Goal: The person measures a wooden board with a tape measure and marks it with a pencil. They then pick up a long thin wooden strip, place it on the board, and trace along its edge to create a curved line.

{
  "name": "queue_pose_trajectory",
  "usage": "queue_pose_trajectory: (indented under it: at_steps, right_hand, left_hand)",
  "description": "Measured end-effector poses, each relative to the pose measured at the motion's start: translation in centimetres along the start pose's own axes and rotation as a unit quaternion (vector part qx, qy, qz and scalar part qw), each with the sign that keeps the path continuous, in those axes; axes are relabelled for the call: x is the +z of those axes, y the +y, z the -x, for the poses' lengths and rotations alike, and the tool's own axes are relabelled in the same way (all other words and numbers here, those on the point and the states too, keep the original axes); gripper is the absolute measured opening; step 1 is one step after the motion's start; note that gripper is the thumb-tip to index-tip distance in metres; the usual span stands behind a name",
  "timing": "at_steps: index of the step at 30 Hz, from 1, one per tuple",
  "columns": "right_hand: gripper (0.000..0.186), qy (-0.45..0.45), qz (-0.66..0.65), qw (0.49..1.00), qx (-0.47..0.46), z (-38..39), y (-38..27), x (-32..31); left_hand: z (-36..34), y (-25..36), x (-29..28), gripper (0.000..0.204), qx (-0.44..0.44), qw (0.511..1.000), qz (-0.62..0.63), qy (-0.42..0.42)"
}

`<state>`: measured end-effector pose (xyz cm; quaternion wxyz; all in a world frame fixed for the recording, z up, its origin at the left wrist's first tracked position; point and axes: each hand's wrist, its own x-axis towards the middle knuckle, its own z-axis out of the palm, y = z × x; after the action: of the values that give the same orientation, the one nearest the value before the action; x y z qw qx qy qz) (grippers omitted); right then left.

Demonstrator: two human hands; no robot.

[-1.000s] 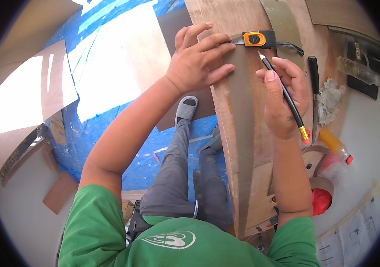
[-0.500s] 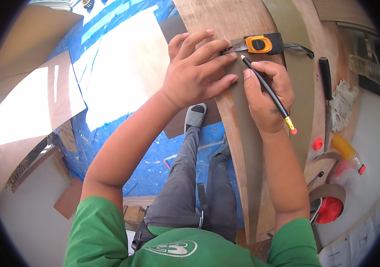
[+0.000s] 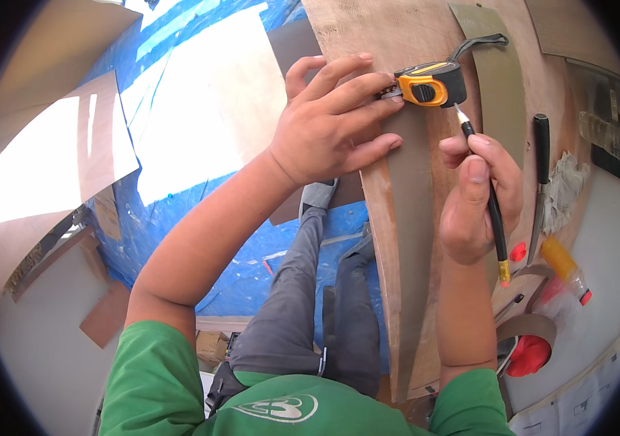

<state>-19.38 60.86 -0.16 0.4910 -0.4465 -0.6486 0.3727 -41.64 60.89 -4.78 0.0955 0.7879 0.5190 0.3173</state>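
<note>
A yellow-and-black tape measure (image 3: pixel 430 86) lies on a long curved wooden board (image 3: pixel 375 29), its black wrist strap (image 3: pixel 478 42) trailing to the far right. My left hand (image 3: pixel 331 127) rests across the board's left edge, fingers stretched and spread. Its fingertips touch the short bit of blade at the tape measure's left end, which they partly cover. In my right hand (image 3: pixel 480 196) is a black pencil (image 3: pixel 497 218) with a pink eraser, pinched between thumb and fingers. The pencil's tip points up at the lower right of the tape measure's case. A grey-brown strip (image 3: pixel 411 189) runs along the board.
Right of the board lie a black-handled knife (image 3: pixel 541 149), a crumpled white cloth (image 3: pixel 565 190), a yellow bottle (image 3: pixel 560 258), a red cap (image 3: pixel 517 251) and a roll of brown tape (image 3: pixel 551 327). Blue sheeting (image 3: pixel 252 240) covers the floor. Thin wood panels (image 3: pixel 99 167) stand at left.
My right hand has drawn the pencil right and down, away from my left fingertips. The tape measure has turned and sits closer to my left hand, with less blade showing; its strap now points upward.
</note>
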Motion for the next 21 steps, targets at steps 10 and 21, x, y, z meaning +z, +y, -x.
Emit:
queue_pose_trajectory:
  at_steps: [10, 21]
  right_hand:
    - [0.046, -0.073, 0.219, 0.961, -0.152, -6.1, 1.9, 1.9]
    - [0.037, -0.047, 0.283, 0.951, -0.116, -6.7, 1.5, 0.7]
  left_hand:
    - [-0.4, -0.6, -0.1, 0.030, 0.031, 0.999, -0.017, -0.002]
    - [-0.6, -1.4, -0.3, 0.028, 0.061, 0.998, -0.019, -0.011]
